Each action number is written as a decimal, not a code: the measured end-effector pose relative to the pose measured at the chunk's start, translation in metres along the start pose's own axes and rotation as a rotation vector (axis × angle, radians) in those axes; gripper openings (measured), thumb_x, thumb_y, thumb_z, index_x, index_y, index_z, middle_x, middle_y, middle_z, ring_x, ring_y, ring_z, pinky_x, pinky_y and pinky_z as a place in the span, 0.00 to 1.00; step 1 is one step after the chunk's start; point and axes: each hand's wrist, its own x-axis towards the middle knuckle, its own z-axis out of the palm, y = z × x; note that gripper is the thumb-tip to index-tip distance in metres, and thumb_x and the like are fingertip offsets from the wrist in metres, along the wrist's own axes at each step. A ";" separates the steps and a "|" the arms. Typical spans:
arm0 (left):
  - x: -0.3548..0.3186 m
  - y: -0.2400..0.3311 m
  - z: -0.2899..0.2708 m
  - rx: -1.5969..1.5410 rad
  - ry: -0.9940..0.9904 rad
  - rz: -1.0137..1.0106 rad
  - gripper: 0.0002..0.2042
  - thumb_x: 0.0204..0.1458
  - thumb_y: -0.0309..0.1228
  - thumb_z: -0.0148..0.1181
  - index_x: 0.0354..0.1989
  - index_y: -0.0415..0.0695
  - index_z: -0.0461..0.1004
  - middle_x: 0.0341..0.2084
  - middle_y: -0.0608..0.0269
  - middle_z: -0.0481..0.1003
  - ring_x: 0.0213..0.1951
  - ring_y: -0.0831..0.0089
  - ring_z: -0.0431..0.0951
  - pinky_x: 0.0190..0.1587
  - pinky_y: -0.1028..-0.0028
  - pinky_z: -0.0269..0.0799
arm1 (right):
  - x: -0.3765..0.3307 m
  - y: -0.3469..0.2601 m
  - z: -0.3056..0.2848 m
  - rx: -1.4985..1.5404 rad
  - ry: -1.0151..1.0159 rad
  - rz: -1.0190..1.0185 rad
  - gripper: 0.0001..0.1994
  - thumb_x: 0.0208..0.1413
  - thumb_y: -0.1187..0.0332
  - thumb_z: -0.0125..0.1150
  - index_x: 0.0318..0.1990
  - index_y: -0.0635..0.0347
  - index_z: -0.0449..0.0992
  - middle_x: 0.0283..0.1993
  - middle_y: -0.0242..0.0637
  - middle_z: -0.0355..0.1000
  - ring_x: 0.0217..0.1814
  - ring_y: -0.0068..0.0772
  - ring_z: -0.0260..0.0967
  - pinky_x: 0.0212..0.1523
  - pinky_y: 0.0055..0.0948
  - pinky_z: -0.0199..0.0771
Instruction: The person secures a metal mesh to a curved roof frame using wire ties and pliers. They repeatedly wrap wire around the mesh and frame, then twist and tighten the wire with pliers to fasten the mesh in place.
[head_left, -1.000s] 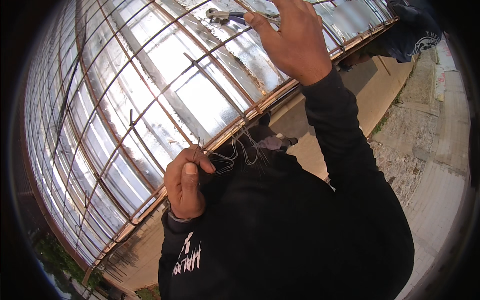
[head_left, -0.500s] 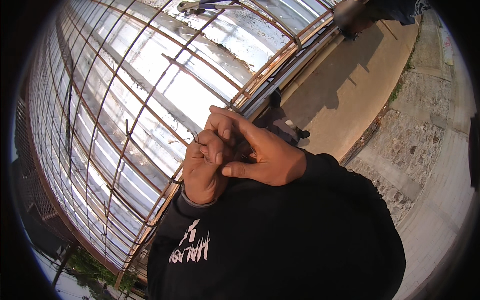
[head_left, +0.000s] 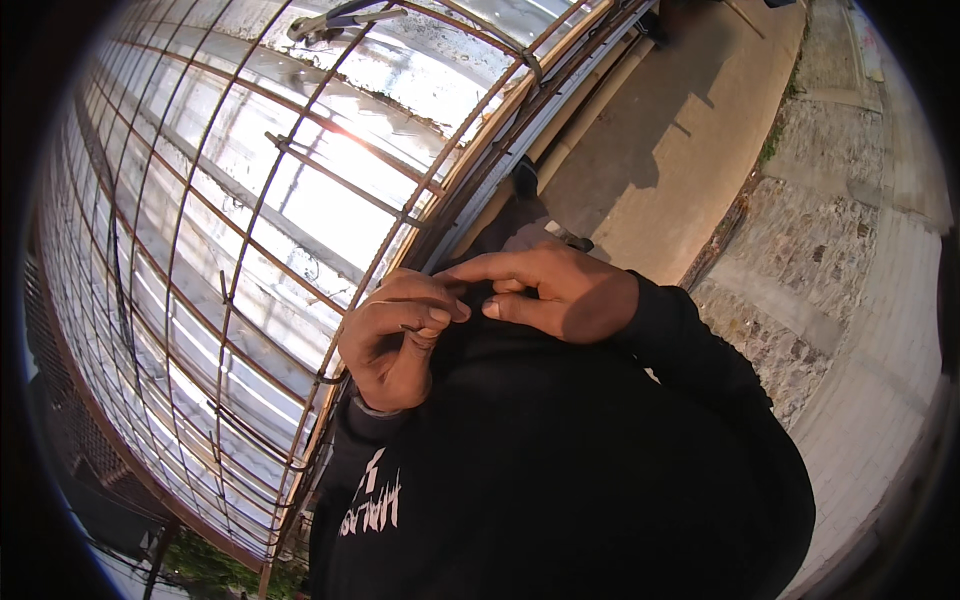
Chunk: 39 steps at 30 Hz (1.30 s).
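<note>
My left hand is closed in a pinch in front of my dark top. A short, thin dark piece of wire shows between its thumb and fingers; the rest of it is hidden. Close by on the right, my right hand has its index finger stretched toward the left fingertips. Its thumb stands apart from that finger, and I see nothing held between them. Just beyond both hands runs the edge of a rusty steel bar mesh.
Under the mesh lie shiny corrugated metal sheets. A pliers-like tool with long handles rests at the top. To the right are a brown floor strip with shadows on it and a rough stone surface.
My hands have come apart from a tight clasp. The left moved slightly left, and the right opened a little and shifted right. The view has shifted, so the mesh and tool appear further left.
</note>
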 end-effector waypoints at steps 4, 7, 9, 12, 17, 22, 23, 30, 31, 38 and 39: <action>-0.005 0.006 -0.010 0.255 -0.283 -0.124 0.13 0.59 0.26 0.60 0.51 0.37 0.73 0.50 0.46 0.77 0.53 0.58 0.77 0.59 0.62 0.69 | -0.009 0.034 -0.025 0.073 0.090 -0.002 0.14 0.61 0.65 0.62 0.49 0.68 0.79 0.40 0.45 0.81 0.43 0.35 0.80 0.48 0.31 0.77; -0.027 -0.003 -0.008 0.312 -0.275 -0.523 0.22 0.61 0.31 0.59 0.62 0.36 0.68 0.57 0.49 0.73 0.61 0.57 0.71 0.66 0.65 0.59 | -0.006 0.066 -0.049 -0.053 0.430 0.165 0.12 0.60 0.65 0.65 0.42 0.66 0.83 0.37 0.44 0.81 0.41 0.33 0.80 0.45 0.29 0.77; -0.037 -0.023 -0.011 0.239 -0.241 -0.820 0.22 0.63 0.34 0.58 0.62 0.36 0.68 0.56 0.49 0.74 0.60 0.61 0.71 0.65 0.67 0.60 | 0.003 0.086 -0.057 -0.252 0.481 0.126 0.11 0.59 0.64 0.64 0.41 0.62 0.84 0.36 0.44 0.81 0.39 0.37 0.80 0.44 0.32 0.77; -0.045 -0.048 -0.017 0.185 -0.181 -0.914 0.21 0.64 0.36 0.57 0.61 0.36 0.69 0.52 0.54 0.76 0.56 0.70 0.73 0.60 0.73 0.64 | 0.019 0.111 -0.053 -0.555 0.541 0.037 0.11 0.57 0.62 0.66 0.39 0.59 0.85 0.33 0.43 0.81 0.36 0.40 0.79 0.40 0.36 0.77; -0.047 -0.040 -0.019 0.357 -0.146 -0.665 0.21 0.64 0.35 0.57 0.60 0.33 0.68 0.39 0.61 0.78 0.44 0.77 0.76 0.50 0.76 0.69 | 0.033 0.133 -0.037 -0.758 0.578 -0.075 0.09 0.56 0.61 0.65 0.37 0.53 0.85 0.32 0.41 0.80 0.36 0.47 0.76 0.43 0.43 0.74; -0.039 -0.024 -0.009 0.209 0.040 -0.814 0.23 0.64 0.32 0.56 0.62 0.30 0.63 0.29 0.63 0.73 0.36 0.77 0.76 0.43 0.75 0.69 | 0.051 0.134 -0.034 -0.848 0.615 -0.195 0.06 0.54 0.65 0.63 0.36 0.50 0.84 0.29 0.38 0.78 0.37 0.45 0.74 0.44 0.39 0.70; -0.037 -0.024 -0.007 0.185 0.056 -0.849 0.23 0.64 0.31 0.55 0.62 0.30 0.62 0.27 0.63 0.72 0.35 0.76 0.76 0.42 0.75 0.69 | 0.058 0.133 -0.035 -0.889 0.672 -0.291 0.05 0.52 0.67 0.64 0.35 0.50 0.84 0.29 0.37 0.77 0.36 0.45 0.73 0.43 0.39 0.69; -0.042 -0.019 -0.002 0.516 0.103 -0.701 0.22 0.58 0.36 0.63 0.54 0.32 0.70 0.28 0.65 0.76 0.24 0.81 0.69 0.28 0.77 0.64 | 0.102 0.144 -0.051 -0.962 0.869 -0.634 0.03 0.40 0.77 0.62 0.25 0.57 0.77 0.22 0.37 0.65 0.30 0.46 0.65 0.35 0.42 0.64; -0.043 -0.016 -0.002 0.542 0.125 -0.688 0.22 0.57 0.37 0.64 0.53 0.32 0.71 0.26 0.65 0.76 0.23 0.80 0.69 0.27 0.76 0.64 | 0.106 0.147 -0.053 -0.947 0.898 -0.717 0.03 0.38 0.78 0.61 0.23 0.58 0.76 0.22 0.38 0.63 0.30 0.47 0.63 0.34 0.43 0.64; -0.044 -0.009 -0.004 0.550 0.172 -0.744 0.15 0.54 0.40 0.67 0.35 0.39 0.75 0.20 0.64 0.72 0.20 0.76 0.69 0.26 0.73 0.64 | 0.116 0.152 -0.066 -0.982 0.841 -0.770 0.05 0.34 0.81 0.57 0.22 0.60 0.73 0.20 0.40 0.60 0.25 0.48 0.59 0.31 0.41 0.61; -0.044 -0.008 -0.005 0.526 0.176 -0.779 0.17 0.53 0.42 0.67 0.31 0.40 0.72 0.20 0.63 0.72 0.21 0.75 0.69 0.26 0.73 0.64 | 0.115 0.150 -0.066 -0.964 0.823 -0.796 0.07 0.34 0.82 0.57 0.24 0.61 0.76 0.19 0.40 0.59 0.24 0.47 0.57 0.31 0.41 0.61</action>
